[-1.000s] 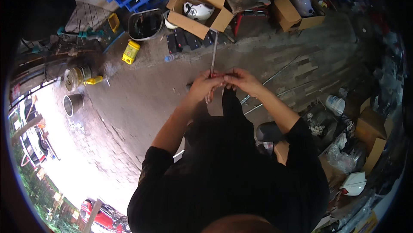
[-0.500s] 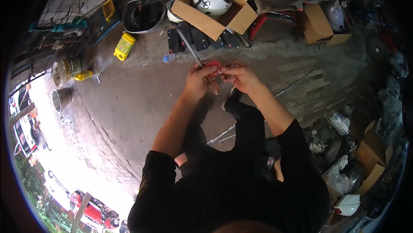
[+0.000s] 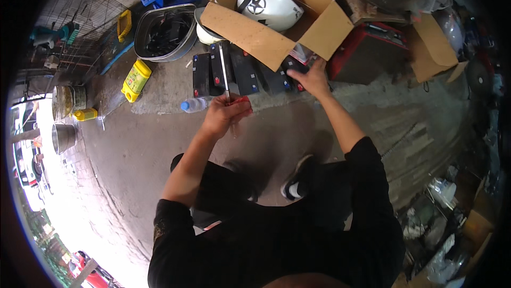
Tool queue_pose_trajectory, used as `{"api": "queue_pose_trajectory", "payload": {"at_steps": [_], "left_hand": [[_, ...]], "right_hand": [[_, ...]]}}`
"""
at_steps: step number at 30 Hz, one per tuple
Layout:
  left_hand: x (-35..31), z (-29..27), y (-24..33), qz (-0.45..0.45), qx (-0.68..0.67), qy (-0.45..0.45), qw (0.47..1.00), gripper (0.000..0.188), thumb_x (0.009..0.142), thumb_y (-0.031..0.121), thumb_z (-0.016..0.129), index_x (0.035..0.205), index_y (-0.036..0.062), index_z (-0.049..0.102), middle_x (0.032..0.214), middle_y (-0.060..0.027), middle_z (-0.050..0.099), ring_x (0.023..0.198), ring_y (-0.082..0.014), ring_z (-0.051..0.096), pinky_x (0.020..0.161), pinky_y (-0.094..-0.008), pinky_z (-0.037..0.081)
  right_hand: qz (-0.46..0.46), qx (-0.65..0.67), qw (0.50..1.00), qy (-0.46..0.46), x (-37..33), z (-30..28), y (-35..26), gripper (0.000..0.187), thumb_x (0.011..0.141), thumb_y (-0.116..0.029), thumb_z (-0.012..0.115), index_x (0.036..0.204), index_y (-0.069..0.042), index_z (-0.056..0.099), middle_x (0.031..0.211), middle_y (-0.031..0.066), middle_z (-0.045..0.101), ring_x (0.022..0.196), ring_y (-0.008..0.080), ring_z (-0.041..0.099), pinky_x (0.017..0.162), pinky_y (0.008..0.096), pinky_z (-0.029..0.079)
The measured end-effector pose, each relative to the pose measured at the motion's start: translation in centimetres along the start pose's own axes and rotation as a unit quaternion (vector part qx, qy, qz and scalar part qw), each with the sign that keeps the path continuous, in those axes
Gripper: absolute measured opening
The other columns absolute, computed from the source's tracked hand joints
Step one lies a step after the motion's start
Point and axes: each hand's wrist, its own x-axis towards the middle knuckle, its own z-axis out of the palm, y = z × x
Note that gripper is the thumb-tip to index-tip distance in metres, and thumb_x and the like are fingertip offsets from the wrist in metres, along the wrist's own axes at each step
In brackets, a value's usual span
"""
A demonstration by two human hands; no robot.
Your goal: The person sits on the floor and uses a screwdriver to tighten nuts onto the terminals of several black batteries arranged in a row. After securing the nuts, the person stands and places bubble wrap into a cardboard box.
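Note:
My left hand (image 3: 218, 119) is closed around a long-shafted screwdriver (image 3: 224, 70), its shaft pointing away from me and its clear handle partly hidden by the fingers. A crumpled red piece of plastic (image 3: 244, 108) is pinched in that same hand. My right hand (image 3: 313, 80) reaches forward beside the cardboard box (image 3: 250, 35), thumb and fingers apart. Just past its fingers lies a small printed packet (image 3: 301, 54); whether they touch it I cannot tell. Black block-shaped batteries (image 3: 244, 72) stand in a row on the floor below the box.
The box holds a white helmet-like shell (image 3: 271, 9) with a star on it. To its left stand a metal basin (image 3: 165, 56) of dark parts, a yellow jug (image 3: 136, 80) and a bottle (image 3: 194, 105). A red-edged case (image 3: 362, 54) sits at right.
My right hand has left the red plastic and moved forward and right to the box's near side. My left hand keeps the screwdriver and the red plastic, lower and further left in view.

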Motion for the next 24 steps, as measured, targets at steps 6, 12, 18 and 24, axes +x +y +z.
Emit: {"api": "queue_pose_trajectory", "payload": {"at_steps": [6,12,18,24], "left_hand": [[3.7,-1.4,-2.8,0.038,-0.008,-0.031,0.999,0.011,0.086,0.009,0.075,0.089,0.0019,0.067,0.079,-0.0075,0.067,0.062,-0.0105,0.056,0.055,-0.0234,0.041],[1.0,1.6,-1.3,0.065,-0.090,-0.064,0.992,0.011,0.085,0.007,0.076,0.092,0.0041,0.068,0.080,-0.0064,0.067,0.063,-0.0118,0.057,0.055,-0.0243,0.040],[1.8,1.8,-1.7,0.111,-0.037,-0.056,0.992,0.010,0.086,0.007,0.074,0.090,0.0037,0.066,0.077,-0.0048,0.065,0.064,-0.0120,0.056,0.055,-0.0253,0.040],[0.9,1.9,-1.5,0.105,-0.117,-0.040,0.987,0.014,0.086,0.009,0.076,0.093,0.0023,0.066,0.076,-0.0043,0.065,0.061,-0.0090,0.054,0.054,-0.0224,0.041]], "right_hand": [[0.077,-0.030,0.997,0.006,6.8,7.1,2.7,0.085,0.088,-0.060,0.061,0.122,0.017,0.051,0.128,0.0465,0.044,0.119,0.0553,0.048,0.101,0.0541,0.039],[-0.131,-0.025,0.983,0.129,13.3,5.5,-3.7,0.066,0.092,-0.044,0.063,0.130,0.008,0.048,0.125,0.0340,0.056,0.114,0.0505,0.055,0.097,0.0525,0.046],[0.007,-0.148,0.989,0.008,17.6,5.8,0.1,0.060,0.093,-0.043,0.059,0.133,0.001,0.048,0.116,0.0291,0.064,0.104,0.0472,0.064,0.090,0.0524,0.051],[0.000,-0.164,0.983,-0.080,14.9,4.3,3.8,0.057,0.091,-0.044,0.061,0.130,-0.002,0.057,0.116,0.0310,0.063,0.104,0.0463,0.063,0.091,0.0506,0.050]]}}
